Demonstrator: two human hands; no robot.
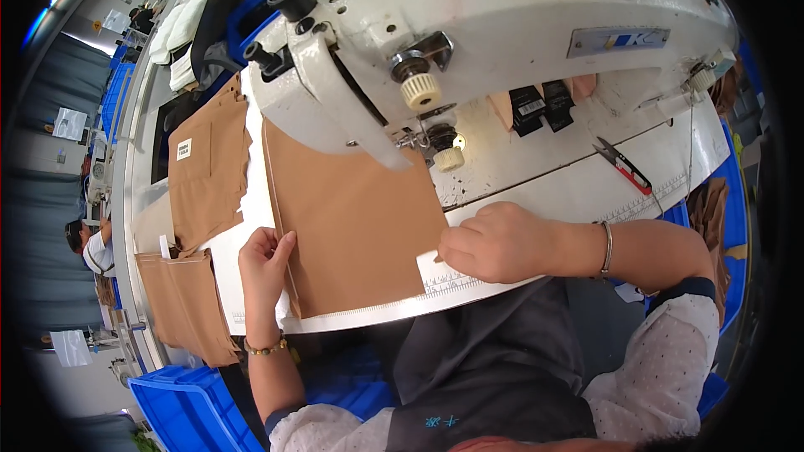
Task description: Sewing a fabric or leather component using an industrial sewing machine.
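A brown fabric panel (360, 218) lies flat on the white sewing table, its far end under the head of the sewing machine (502, 25). A pale line runs down its left side. My left hand (265, 263) pinches that left edge between thumb and fingers. At the near right corner my right hand (494, 243) is closed, its fingertips on the panel's edge. A small white area shows beside those fingertips; I cannot tell whether it is a label or bare tabletop. The machine's head hides the needle and the panel's far edge.
Brown cut pieces (205, 167) lie stacked on the left, with another brown pile (188, 301) nearer. Red-handled thread snips (628, 169) and black labels (543, 109) lie right of the needle area. Blue bins (188, 406) stand below the table. Another person (96, 247) sits far left.
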